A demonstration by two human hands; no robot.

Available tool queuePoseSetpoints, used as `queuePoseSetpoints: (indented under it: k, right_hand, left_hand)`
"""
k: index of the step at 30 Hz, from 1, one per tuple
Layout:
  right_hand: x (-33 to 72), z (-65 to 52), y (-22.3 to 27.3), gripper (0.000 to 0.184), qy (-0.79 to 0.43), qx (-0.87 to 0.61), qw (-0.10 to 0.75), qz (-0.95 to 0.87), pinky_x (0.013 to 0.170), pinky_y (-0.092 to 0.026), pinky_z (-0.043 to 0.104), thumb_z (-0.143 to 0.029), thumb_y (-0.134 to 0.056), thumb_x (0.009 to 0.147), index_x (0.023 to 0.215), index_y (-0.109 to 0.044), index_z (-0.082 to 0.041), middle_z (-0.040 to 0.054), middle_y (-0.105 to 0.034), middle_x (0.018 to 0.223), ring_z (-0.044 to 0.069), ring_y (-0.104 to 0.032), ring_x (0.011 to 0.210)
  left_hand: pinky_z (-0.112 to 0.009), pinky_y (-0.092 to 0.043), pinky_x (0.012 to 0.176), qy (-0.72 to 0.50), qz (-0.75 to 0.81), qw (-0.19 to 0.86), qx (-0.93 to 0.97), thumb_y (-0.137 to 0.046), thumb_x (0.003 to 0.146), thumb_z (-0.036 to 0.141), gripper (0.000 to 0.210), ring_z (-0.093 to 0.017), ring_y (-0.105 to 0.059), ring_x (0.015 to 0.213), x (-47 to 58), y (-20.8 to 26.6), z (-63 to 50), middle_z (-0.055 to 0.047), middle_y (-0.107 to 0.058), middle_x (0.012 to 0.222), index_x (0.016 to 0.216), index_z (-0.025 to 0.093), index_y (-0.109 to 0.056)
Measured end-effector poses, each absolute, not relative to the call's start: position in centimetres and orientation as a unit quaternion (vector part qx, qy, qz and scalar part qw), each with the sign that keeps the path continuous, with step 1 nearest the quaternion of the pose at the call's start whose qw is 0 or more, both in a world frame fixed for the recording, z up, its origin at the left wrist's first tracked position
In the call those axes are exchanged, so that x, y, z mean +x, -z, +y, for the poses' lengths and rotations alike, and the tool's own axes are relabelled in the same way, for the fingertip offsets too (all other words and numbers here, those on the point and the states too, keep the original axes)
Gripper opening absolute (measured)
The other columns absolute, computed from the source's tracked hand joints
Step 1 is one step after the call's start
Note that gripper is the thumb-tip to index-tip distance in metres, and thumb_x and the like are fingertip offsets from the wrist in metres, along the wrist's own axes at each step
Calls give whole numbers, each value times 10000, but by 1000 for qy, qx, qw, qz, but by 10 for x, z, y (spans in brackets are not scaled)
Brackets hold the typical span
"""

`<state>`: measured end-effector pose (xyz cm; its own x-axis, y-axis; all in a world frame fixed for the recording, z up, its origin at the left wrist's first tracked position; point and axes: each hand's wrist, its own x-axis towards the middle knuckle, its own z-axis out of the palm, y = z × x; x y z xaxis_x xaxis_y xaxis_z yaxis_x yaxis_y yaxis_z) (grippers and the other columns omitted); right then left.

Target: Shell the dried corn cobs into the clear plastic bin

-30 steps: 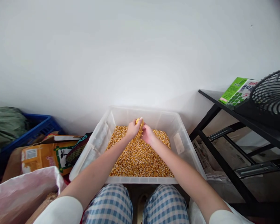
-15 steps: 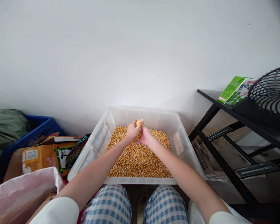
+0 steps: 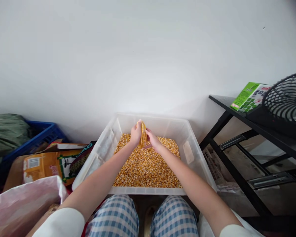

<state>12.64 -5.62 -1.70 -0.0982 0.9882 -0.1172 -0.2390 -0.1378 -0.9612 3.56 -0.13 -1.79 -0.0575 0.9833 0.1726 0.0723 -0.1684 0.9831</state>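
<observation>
White wall (image 3: 148,59) at 12 o'clock; clear tub (image 3: 148,190) at 6, kernels (image 3: 148,171) inside. Left hand (image 3: 136,132), reaching from 7, curled round corn cob (image 3: 143,134), gripping it near-upright above kernels. Right hand (image 3: 153,140), reaching from 5, half-open, thumb and fingers spread against cob's 3 o'clock side. Mesh bag (image 3: 82,161) at 8 reads "AG"; orange packet (image 3: 45,167) beside it bears barcode (image 3: 33,163); green-white carton (image 3: 246,97) at 3, lettering mostly too small.
</observation>
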Motion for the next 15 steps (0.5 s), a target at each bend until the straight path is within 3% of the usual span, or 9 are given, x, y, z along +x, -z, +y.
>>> queuePoseSetpoints:
  k: [4,9,15]
  right_hand:
    - [118,-58,25,507,-546,-456,529,-464,400,-444,232,-495,-505,736,1207,-404,-338,7,-564,888,95,-496,518]
    - [118,-57,34,495,-464,-493,528,-513,324,-388,209,-552,-423,770,1207,-428,-320,9,-533,761,91,-457,449]
    - [120,-57,32,490,-415,-514,527,-534,439,-458,276,-558,-411,777,1179,-473,-286,17,-532,686,132,-504,500]
  left_hand:
    - [-259,-391,517,-552,475,522,444,-342,725,642,501,-135,-484,520,35,13,-4,-15,-497,573,683,168,-500]
    - [-268,-399,482,-545,473,568,395,-368,720,632,496,-142,-499,500,39,5,-13,-28,-503,569,699,156,-507]
    - [-259,-411,480,-561,448,564,408,-412,721,593,444,-125,-490,488,38,6,-8,-10,-497,568,691,159,-502]
